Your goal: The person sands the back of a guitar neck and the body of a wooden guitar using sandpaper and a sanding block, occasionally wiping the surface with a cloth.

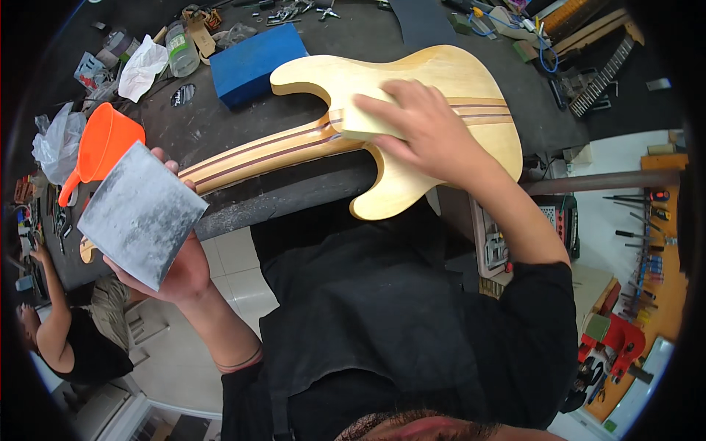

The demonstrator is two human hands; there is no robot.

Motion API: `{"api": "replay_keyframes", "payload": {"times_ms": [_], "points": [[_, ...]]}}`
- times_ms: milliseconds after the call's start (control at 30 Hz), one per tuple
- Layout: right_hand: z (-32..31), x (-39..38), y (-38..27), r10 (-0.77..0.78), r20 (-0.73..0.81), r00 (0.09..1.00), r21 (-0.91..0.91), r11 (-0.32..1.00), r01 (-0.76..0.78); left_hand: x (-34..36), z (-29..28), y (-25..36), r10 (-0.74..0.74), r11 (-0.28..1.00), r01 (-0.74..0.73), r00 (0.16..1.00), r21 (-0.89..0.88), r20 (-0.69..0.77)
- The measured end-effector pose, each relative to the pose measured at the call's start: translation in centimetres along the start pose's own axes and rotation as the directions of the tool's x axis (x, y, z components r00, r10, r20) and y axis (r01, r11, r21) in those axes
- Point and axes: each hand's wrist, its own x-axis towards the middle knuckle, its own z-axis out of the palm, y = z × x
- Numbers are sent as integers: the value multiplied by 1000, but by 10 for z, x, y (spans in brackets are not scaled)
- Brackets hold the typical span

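A pale wooden electric guitar body (pixel 456 73) with dark stripes lies on the dark workbench, its striped neck (pixel 257 158) running toward the left. My right hand (pixel 426 128) is closed around a pale yellow block (pixel 362 121), which rests on the body where the neck joins it. The block's underside is hidden. At the left, my left hand (pixel 187 268) holds up a square grey sheet of sandpaper (pixel 143 213) patched with whitish dust. Fingertips show past the sheet's upper edge, beside the neck; most of the palm is behind it.
A blue block (pixel 257 62) sits just beyond the neck. An orange scoop (pixel 110 143), a plastic bag (pixel 59 143) and a clear bottle (pixel 180 51) stand at the left. Another person (pixel 81 331) works at the lower left. A fretted neck (pixel 603 77) lies at the far right.
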Motion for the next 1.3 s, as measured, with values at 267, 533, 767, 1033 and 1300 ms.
{"api": "replay_keyframes", "payload": {"times_ms": [267,533,767,1033,1300], "points": [[-43,-50,41,-58,122,991,22,998,56,13,12,-7,47,995,-40,997,-96,63],[-20,7,27,-249,36,968,86,966,245,38,47,-35,-39,967,14,995,253,96],[-32,-27,103,-89,30,996,-63,994,91,81,90,-78,-197,339,-584,723,738,662],[-28,-54,137,150,-87,985,-49,987,-154,102,129,-131,-423,-52,-832,520,553,742],[-23,-57,142,140,-94,986,-11,990,-141,97,129,-127,-499,36,-831,466,555,731]]}}
